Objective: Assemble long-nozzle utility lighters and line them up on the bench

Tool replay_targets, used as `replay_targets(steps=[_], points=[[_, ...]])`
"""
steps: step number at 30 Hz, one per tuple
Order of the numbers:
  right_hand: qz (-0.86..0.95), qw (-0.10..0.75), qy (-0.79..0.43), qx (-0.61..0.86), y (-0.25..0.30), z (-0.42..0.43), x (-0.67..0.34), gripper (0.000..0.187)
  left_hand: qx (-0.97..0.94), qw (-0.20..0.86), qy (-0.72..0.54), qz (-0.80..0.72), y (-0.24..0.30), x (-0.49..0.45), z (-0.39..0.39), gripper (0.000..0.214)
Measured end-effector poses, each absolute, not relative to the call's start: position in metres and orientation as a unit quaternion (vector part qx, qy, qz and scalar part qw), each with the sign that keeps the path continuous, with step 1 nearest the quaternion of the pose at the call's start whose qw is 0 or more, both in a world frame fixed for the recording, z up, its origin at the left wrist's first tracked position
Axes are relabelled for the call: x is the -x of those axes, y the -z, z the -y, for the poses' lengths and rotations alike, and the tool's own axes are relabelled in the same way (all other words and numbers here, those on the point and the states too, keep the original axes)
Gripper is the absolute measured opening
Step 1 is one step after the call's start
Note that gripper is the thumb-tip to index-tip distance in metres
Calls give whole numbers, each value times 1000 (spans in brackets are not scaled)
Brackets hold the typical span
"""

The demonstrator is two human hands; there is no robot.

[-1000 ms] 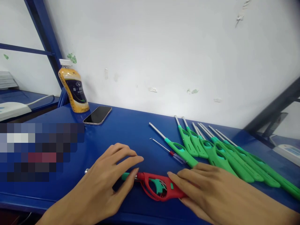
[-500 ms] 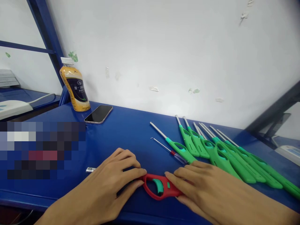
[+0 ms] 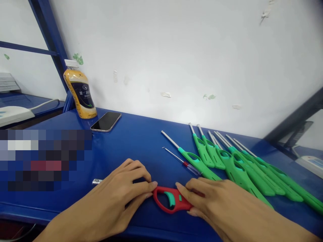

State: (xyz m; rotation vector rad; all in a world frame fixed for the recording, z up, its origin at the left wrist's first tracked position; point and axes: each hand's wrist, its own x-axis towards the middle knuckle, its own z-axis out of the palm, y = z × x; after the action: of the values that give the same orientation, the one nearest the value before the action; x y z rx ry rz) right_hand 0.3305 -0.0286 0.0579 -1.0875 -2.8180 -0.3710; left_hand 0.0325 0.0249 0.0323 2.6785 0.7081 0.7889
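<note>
A red long-nosed lighter with a teal trigger lies flat on the blue bench near its front edge. My left hand covers its metal nozzle, fingers curled and pressed around it; only the nozzle tip pokes out to the left. My right hand grips the red handle's rear end with fingers closed on it. A small screwdriver with a red and clear handle lies just behind the lighter.
Several green lighters lie side by side at the right. A yellow drink bottle and a dark phone stand at the back left by the blue post. A white wall closes the back.
My left hand has slid right along the nozzle up to the red handle, hiding the teal collar. My right hand has closed a little further over the handle's rear.
</note>
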Motion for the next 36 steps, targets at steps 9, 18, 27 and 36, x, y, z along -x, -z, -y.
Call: replay_targets(steps=[9, 18, 27, 36], points=[[919, 52, 186, 343, -55, 37, -330, 31, -905, -63, -260, -330, -20, 1, -20, 31], [895, 105, 164, 402, -38, 41, -334, 48, -924, -17, -214, -317, -5, -7, -20, 32], [851, 239, 81, 461, -31, 53, -335, 44, -917, -81, -299, -250, -18, -19, -19, 34], [864, 202, 86, 454, -12, 62, -339, 55, -920, -35, -297, -255, -3, -10, -4, 69]])
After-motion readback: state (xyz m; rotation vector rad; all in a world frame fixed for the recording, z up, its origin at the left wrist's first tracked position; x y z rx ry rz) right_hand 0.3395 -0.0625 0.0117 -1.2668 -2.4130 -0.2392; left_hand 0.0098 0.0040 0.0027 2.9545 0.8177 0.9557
